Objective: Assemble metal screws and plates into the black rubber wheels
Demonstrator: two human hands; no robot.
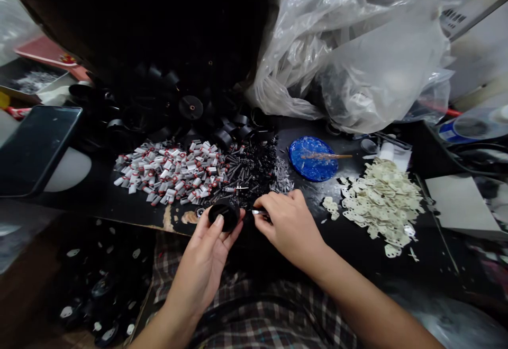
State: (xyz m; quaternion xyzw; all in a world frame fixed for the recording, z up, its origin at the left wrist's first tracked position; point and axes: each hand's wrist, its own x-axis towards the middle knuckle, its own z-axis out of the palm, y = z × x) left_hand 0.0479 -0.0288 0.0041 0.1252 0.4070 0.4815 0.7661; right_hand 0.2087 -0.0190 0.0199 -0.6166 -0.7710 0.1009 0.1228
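A round black plastic cap [224,216] is gripped in my left hand [208,251], its hollow side tilted up towards me. Just right of it, my right hand [288,224] has thumb and fingers pinched together around a small, shiny metallic piece [259,212] whose kind I cannot make out. Beyond both hands lie a heap of small black springs [242,172] and a pile of grey-white sleeves with red ends [174,172]. A little pile of thin grey pins [281,174] lies just past my right fingers.
A blue lid of grease with a stick [313,158] lies beyond my right hand. Flat cream plates [383,201] are heaped at the right. Black round parts [190,107] and a clear plastic bag [357,58] fill the back. A phone [35,145] stands at the left.
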